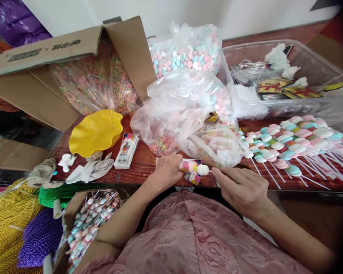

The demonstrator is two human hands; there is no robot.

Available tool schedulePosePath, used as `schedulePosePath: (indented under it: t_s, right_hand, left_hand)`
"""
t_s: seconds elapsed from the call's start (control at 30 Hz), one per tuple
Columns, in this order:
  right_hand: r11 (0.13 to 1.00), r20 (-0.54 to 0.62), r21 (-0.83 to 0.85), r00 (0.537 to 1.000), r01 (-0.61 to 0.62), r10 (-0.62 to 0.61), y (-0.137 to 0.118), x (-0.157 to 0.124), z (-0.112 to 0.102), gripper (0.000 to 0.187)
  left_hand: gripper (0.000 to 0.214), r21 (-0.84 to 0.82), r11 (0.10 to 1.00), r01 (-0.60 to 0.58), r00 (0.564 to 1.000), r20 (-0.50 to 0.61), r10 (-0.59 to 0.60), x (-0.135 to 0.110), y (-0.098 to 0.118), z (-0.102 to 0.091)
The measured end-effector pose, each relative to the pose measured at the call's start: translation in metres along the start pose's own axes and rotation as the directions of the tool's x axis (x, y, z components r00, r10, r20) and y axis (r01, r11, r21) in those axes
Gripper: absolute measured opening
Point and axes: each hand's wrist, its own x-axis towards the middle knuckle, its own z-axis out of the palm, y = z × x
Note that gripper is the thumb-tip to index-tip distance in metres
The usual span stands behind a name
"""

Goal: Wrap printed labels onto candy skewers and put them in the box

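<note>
A short row of pink, yellow and white marshmallows on a stick, a marshmallow skewer (pixel 194 168), lies level between my hands at the table's front edge. My left hand (pixel 169 170) is closed around its far left end, and the fingertips are partly hidden there. My right hand (pixel 244 187) pinches the stick at the right, beside the white marshmallow. Under the skewer is a colourful printed card (pixel 195 177). To the right of my right hand, many finished-looking marshmallow skewers (pixel 295 139) lie piled with their white sticks pointing toward me.
Clear plastic bags of candy (pixel 185 102) stand behind my hands. A yellow wavy bowl (pixel 95 131), a stack of printed cards (pixel 127 150) and a cardboard box (pixel 45 82) are at the left. A clear bin (pixel 297 101) stands back right. Below left is a box of wrapped skewers (pixel 93 217).
</note>
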Motion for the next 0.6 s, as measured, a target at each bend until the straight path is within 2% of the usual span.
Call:
schedulePosePath:
  t_s: [0.27, 0.37, 0.5, 0.6]
  right_hand:
    - [0.998, 0.032, 0.023, 0.998, 0.062, -0.062, -0.010, 0.000, 0.015, 0.018]
    - [0.998, 0.118, 0.013, 0.991, 0.058, -0.059, -0.009, 0.002, 0.021, 0.020]
    - [0.998, 0.294, 0.017, 0.953, 0.064, -0.067, -0.007, 0.012, 0.025, 0.018]
    - [0.992, 0.320, 0.022, 0.939, 0.121, -0.122, -0.012, 0.023, 0.025, 0.012]
  left_hand:
    - [0.013, -0.052, 0.997, -0.048, 0.998, 0.032, 0.050, 0.004, 0.004, 0.006]
    - [0.017, -0.087, 0.993, -0.076, 0.997, 0.018, 0.078, 0.001, 0.004, 0.011]
    - [0.024, -0.179, 0.977, -0.119, 0.993, -0.031, 0.115, -0.003, 0.006, 0.010]
    - [0.018, -0.263, 0.953, -0.151, 0.988, -0.004, 0.156, 0.000, 0.011, 0.004]
